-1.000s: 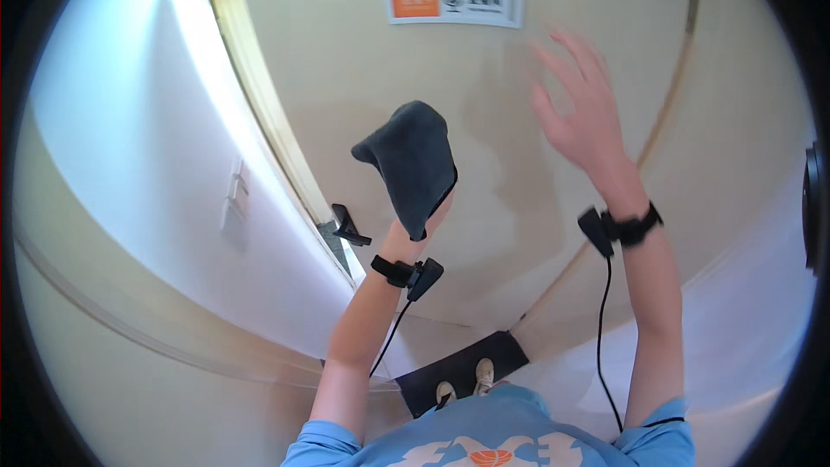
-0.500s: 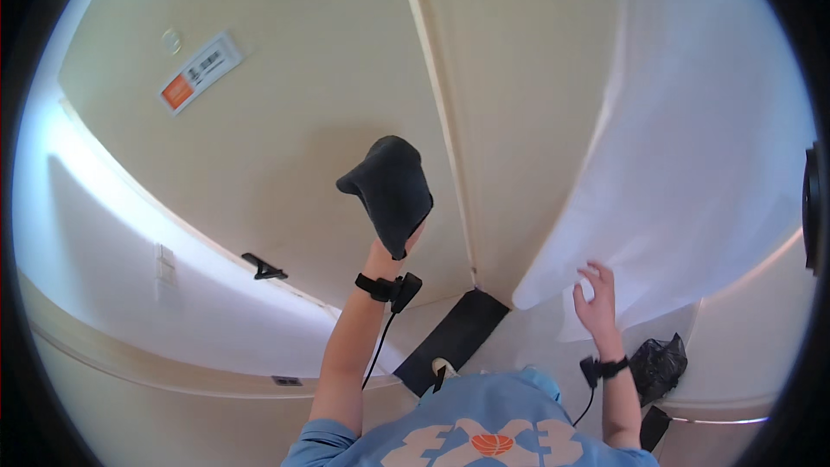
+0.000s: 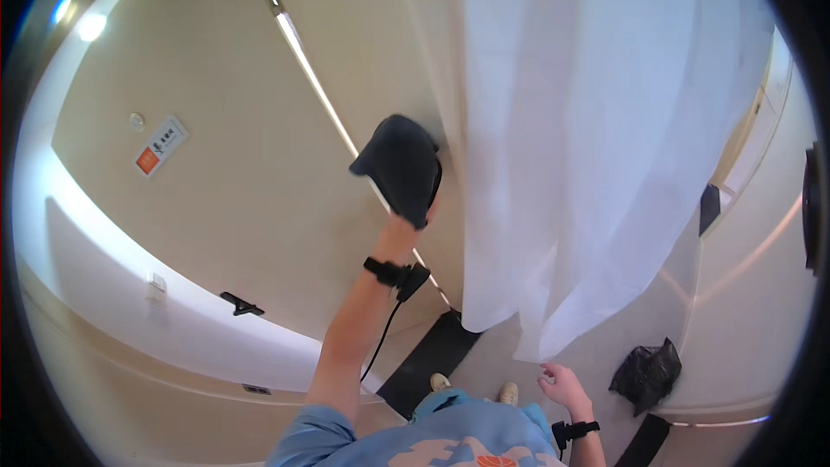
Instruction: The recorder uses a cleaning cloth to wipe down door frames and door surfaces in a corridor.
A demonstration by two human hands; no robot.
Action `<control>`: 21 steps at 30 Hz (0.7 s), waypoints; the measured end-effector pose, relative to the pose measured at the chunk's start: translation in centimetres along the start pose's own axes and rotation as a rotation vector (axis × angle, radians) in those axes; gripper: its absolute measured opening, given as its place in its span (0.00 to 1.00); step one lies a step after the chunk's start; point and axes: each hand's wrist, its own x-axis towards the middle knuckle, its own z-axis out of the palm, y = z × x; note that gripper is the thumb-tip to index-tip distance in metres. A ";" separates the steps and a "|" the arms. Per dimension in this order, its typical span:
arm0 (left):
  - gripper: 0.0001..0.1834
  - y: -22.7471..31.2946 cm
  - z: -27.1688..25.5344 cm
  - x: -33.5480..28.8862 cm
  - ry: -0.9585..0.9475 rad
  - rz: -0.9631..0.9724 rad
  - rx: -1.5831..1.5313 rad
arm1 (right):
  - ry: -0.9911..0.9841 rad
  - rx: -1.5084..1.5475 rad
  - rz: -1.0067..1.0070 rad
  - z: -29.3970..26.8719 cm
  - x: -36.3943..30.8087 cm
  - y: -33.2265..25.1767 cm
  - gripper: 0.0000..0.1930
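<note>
A dark grey cloth mitt (image 3: 399,164) covers my left hand, raised in front of the beige door panels. The mitt overlaps the light seam (image 3: 303,52) between the left panel (image 3: 207,164) and the right one, and the fingers inside it are hidden. Whether the mitt touches the surface, I cannot tell. My right hand (image 3: 566,387) is low, just below the bottom hem of a long white sheer curtain (image 3: 571,147). Its fingers are apart and slightly bent, with nothing in them. A black band with a cabled device sits on each wrist.
A black plastic bag (image 3: 647,376) lies on the floor at the right. A dark mat strip (image 3: 428,363) lies along the foot of the panels, near my shoes (image 3: 508,393). The left panel bears a black handle (image 3: 241,303) and an orange-and-white label (image 3: 162,145).
My view has turned to the right, and the curtain spreads across more of it. The mitted left hand has shifted from the left panel onto the seam. My right hand has dropped lower.
</note>
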 end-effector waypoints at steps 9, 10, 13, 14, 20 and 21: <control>0.32 -1.6 -0.6 21.4 0.393 0.310 0.012 | -0.024 0.011 0.033 6.3 5.3 -8.2 0.26; 0.33 -0.1 -2.7 23.6 0.312 0.359 -0.192 | -0.024 0.004 0.060 7.2 6.1 -9.9 0.26; 0.32 -0.7 -7.6 28.1 0.308 0.429 -0.384 | -0.010 -0.032 0.126 11.3 8.7 -12.1 0.27; 0.32 -1.6 -8.5 29.3 0.361 0.470 -0.340 | 0.010 -0.039 0.144 12.7 10.2 -12.5 0.28; 0.14 -11.4 -6.7 27.8 0.529 0.659 -0.226 | 0.180 0.158 0.188 20.1 15.8 -19.0 0.24; 0.13 -12.4 -5.8 25.5 0.373 0.571 -0.338 | 0.166 0.166 0.203 21.6 16.0 -19.3 0.25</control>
